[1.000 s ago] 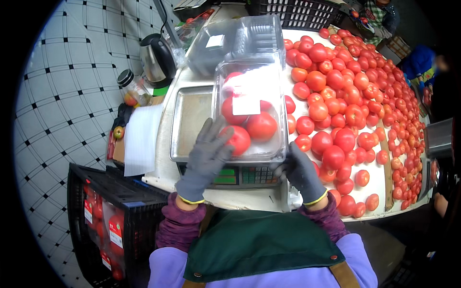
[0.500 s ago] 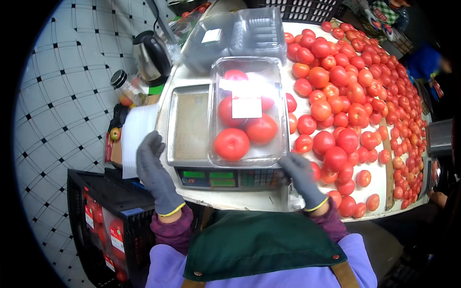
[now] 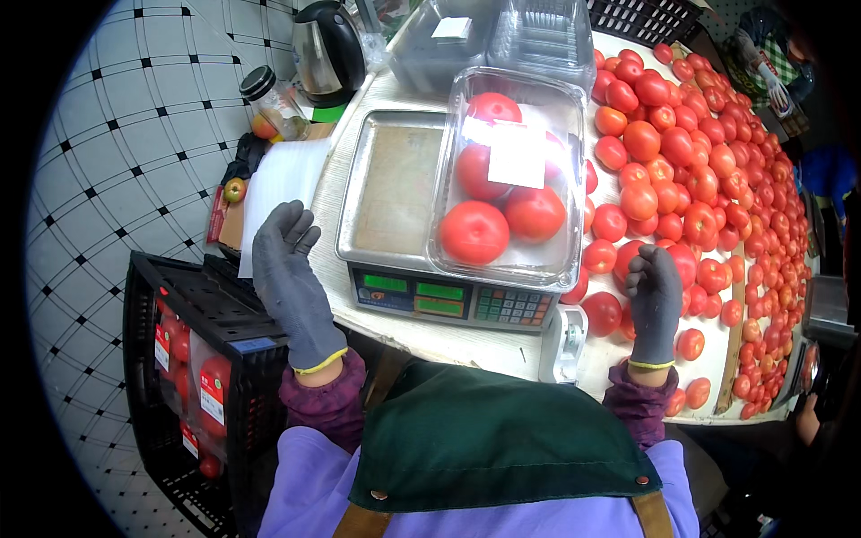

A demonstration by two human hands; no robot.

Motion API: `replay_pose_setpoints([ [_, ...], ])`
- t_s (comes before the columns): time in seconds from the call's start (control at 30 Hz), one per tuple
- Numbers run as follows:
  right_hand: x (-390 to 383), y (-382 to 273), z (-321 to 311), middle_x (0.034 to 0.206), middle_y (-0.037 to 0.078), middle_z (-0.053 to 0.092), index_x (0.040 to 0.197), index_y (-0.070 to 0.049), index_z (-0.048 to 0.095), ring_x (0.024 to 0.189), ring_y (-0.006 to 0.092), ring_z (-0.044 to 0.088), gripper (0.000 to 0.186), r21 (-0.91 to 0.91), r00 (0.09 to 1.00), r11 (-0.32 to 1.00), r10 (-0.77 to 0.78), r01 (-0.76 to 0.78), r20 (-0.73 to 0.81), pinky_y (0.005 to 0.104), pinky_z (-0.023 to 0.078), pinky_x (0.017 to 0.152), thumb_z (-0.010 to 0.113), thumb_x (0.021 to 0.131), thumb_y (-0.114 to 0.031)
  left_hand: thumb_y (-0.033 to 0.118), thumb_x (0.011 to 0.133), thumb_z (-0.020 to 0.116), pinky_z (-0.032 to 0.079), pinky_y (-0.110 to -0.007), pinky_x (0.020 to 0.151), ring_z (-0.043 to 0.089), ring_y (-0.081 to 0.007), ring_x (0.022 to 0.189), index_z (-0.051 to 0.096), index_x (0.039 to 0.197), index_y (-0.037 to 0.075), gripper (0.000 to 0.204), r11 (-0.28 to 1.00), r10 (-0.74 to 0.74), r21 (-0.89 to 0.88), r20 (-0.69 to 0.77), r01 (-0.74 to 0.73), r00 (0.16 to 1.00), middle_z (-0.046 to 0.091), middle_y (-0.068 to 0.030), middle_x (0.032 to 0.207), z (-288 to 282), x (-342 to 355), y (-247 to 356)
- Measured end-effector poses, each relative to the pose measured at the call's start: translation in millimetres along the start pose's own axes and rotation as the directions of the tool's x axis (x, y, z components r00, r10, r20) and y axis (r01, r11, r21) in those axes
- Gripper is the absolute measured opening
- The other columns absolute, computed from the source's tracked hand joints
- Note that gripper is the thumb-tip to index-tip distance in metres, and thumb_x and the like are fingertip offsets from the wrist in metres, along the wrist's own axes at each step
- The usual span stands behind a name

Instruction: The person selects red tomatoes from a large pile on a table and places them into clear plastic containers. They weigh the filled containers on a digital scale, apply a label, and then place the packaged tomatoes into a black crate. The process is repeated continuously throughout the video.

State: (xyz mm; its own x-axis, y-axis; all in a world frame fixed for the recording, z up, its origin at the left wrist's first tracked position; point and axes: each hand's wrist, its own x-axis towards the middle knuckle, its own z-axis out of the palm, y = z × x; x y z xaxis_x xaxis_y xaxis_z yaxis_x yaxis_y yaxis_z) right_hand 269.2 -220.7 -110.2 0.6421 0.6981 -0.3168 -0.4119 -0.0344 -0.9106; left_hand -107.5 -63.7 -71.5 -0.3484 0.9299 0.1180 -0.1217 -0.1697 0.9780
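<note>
Hovering: your left hand (image 3: pixel 289 282) is hanging in the air off the left edge of the weighing scale (image 3: pixel 395 188), grey glove on, fingers (image 3: pixel 285 226) loosely spread and slightly curled, pinching nothing. It is sitting just beside the white foam sheets (image 3: pixel 273 184) on the bench (image 3: pixel 466 336), not clearly touching them.

Your right hand (image 3: pixel 655 300) is also gloved and is holding nothing; its fingers (image 3: pixel 647 264) are curling inward, half closed, over the loose tomatoes (image 3: pixel 682 170) at the scale's right side. Cannot tell whether the fingertips are touching a tomato.

The clear plastic clamshell (image 3: pixel 511 175) is resting on the right half of the scale's steel platform, lid shut, white label (image 3: pixel 517 154) on top. It is carrying four red tomatoes as far as you can see, the biggest one (image 3: pixel 473 231) nearest you. Neither hand is touching it. The left half of the platform is showing bare steel.

The scale's display and keypad panel (image 3: pixel 448 300) is facing you, between your two hands. A small white device (image 3: pixel 563 343) is lying on the bench edge near your right wrist.

Behind the scale, stacked empty clamshells (image 3: pixel 502 36), a black kettle (image 3: pixel 327 49) and a lidded glass jar (image 3: pixel 273 103) are standing. A black crate (image 3: pixel 202 359) with packed tomatoes is sitting on the floor below your left arm.
</note>
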Motion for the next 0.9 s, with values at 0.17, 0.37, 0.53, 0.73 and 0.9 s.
replay_pose_setpoints([
  [0.17,-2,-5,10,0.077,0.008,0.06,0.1,-0.001,0.057,0.057,0.0117,0.054,0.023,-0.046,0.998,0.999,0.017,-0.014,0.066,0.0211,0.041,0.05,0.052,0.094,-0.022,0.031,0.095,0.048,0.047,-0.038,0.089,0.058,-0.0278,0.104,0.054,0.117,-0.005,0.042,0.999,-0.029,0.017,-0.002,0.029,1.0,0.058,-0.0207,0.116,-1,0,0],
  [0.37,4,-6,19,0.083,0.008,0.062,0.105,0.0,0.058,0.064,0.0125,0.058,0.027,-0.08,0.987,0.997,0.003,0.01,0.162,0.0223,0.045,0.056,0.053,0.094,-0.024,0.029,0.096,0.047,0.048,-0.037,0.088,0.059,-0.0272,0.1,0.055,0.116,-0.006,0.041,0.998,-0.063,0.023,0.049,0.062,0.997,0.059,-0.02,0.114,2,0,-5],
  [0.53,35,-22,82,0.115,0.006,0.057,0.122,-0.001,0.056,0.106,0.0123,0.054,0.042,-0.313,0.944,0.922,-0.128,0.226,0.305,0.0265,0.045,0.085,0.054,0.093,-0.031,0.027,0.096,0.047,0.05,-0.034,0.085,0.062,-0.0244,0.094,0.058,0.114,-0.004,0.037,0.995,-0.024,0.097,0.252,0.0,0.968,0.062,-0.0164,0.109,42,12,-11],
  [0.73,89,-20,125,0.122,0.017,0.057,0.119,-0.002,0.059,0.115,0.0225,0.051,0.053,-0.349,0.907,0.861,-0.256,0.371,0.334,0.0302,0.035,0.101,0.048,0.093,-0.046,0.029,0.095,0.054,0.045,-0.026,0.083,0.058,-0.0158,0.099,0.06,0.112,-0.001,0.035,0.948,0.126,0.129,0.689,-0.292,0.714,0.063,-0.0091,0.103,152,42,-5],
  [0.9,83,-42,130,0.108,0.006,0.064,0.117,-0.005,0.063,0.102,0.0152,0.055,0.041,-0.12,0.82,0.979,-0.069,0.165,0.568,0.0283,0.04,0.093,0.048,0.094,-0.035,0.039,0.096,0.05,0.046,-0.026,0.078,0.059,-0.0152,0.09,0.062,0.107,-0.001,0.044,0.778,0.244,0.18,0.796,-0.602,0.554,0.063,-0.0101,0.096,239,69,-19],
])
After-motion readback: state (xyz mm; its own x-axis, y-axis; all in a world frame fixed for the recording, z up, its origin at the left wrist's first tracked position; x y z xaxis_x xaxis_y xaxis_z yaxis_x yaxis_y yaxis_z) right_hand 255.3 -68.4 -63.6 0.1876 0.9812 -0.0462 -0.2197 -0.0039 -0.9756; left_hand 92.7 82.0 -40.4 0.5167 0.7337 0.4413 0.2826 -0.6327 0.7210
